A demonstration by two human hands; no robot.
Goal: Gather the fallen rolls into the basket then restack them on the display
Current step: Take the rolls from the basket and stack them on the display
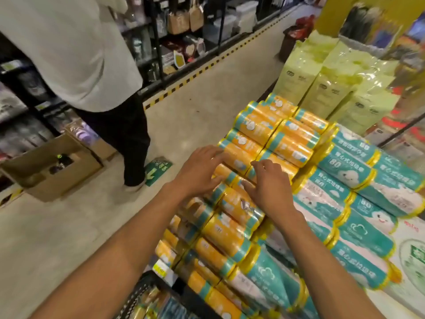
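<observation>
Half done, seemingly: steadies stacked orange plastic-wrapped rolls (255,127), left hand (197,171) and right hand (271,189) fingers released; more in six-o'clock black mesh basket (138,292).

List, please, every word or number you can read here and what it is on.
"80": on the teal rolls.
Chinese characters on them: too blurred.
Labels on the orange rolls: blurred.
Text on the green floor sticker: blurred.
Logos on the yellow-green bags: too small.
</observation>
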